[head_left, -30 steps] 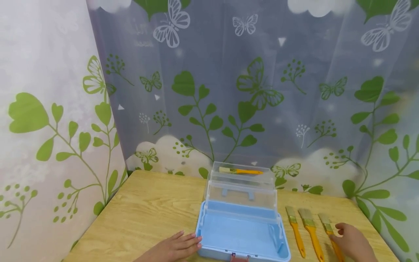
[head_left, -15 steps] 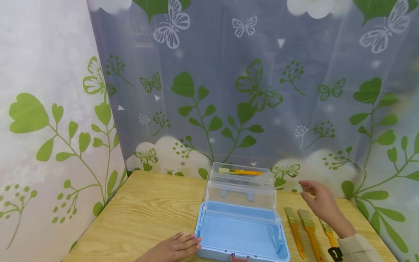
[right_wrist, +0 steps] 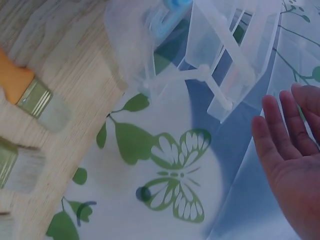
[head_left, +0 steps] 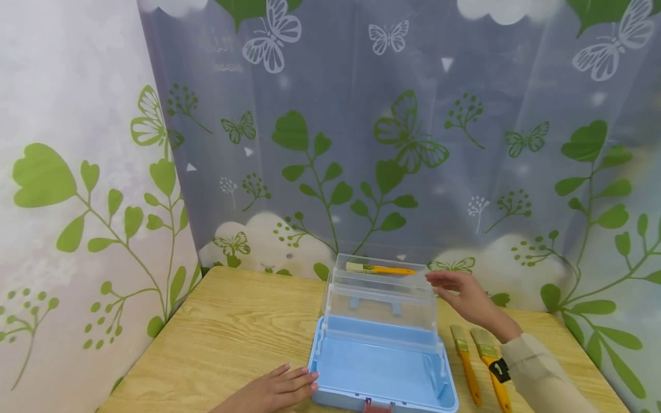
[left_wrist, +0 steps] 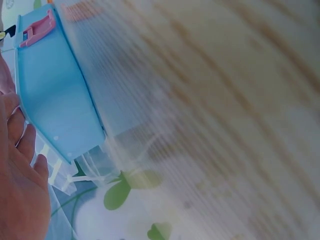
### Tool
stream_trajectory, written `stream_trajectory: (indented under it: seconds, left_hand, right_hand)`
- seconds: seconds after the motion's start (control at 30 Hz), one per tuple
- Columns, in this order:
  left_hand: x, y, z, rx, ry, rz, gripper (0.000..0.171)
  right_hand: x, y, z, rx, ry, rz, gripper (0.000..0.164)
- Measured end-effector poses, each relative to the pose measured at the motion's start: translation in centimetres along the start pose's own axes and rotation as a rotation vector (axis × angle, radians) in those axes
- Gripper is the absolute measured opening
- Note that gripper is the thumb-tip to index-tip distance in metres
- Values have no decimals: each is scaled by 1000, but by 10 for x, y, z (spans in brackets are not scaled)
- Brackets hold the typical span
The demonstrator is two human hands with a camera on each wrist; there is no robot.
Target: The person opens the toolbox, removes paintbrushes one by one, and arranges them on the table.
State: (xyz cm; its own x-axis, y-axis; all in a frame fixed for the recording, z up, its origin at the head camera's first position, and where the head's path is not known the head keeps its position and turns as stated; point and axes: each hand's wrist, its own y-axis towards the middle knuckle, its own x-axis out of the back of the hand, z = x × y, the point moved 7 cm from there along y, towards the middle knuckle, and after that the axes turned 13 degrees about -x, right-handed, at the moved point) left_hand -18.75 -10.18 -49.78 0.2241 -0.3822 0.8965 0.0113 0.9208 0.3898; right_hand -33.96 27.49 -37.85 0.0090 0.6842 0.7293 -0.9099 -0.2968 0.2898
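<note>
A blue plastic box (head_left: 372, 367) with a red front latch (head_left: 378, 407) stands unlidded on the table, its clear tiers (head_left: 382, 304) raised at the back. In the top tier lies a paintbrush (head_left: 392, 270) with an orange handle. My left hand (head_left: 273, 390) rests with straight fingers against the box's left wall; the left wrist view shows this hand (left_wrist: 22, 175) beside the box too. My right hand (head_left: 467, 298), fingers loosely bent and holding nothing, hovers by the right end of the top tier. Its palm (right_wrist: 300, 185) looks bare in the right wrist view.
Right of the box lie a paintbrush (head_left: 467, 367) and a wider paintbrush (head_left: 485, 347), the latter partly behind the right wrist. My right sleeve (head_left: 542, 367) covers the third brush's place. A patterned curtain (head_left: 310, 172) hangs behind the wooden table (head_left: 222, 321).
My right hand has moved from the rightmost paintbrush up and away to the back, then left to the top tier's end. The left hand and the box have stayed in place.
</note>
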Motion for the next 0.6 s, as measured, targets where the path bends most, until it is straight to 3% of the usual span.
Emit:
stream_trajectory:
  seconds: [0.6]
  left_hand:
    - [3,0,1,26,-60,23,62]
  right_hand:
    - [-25,46,5,-36,49,139,29]
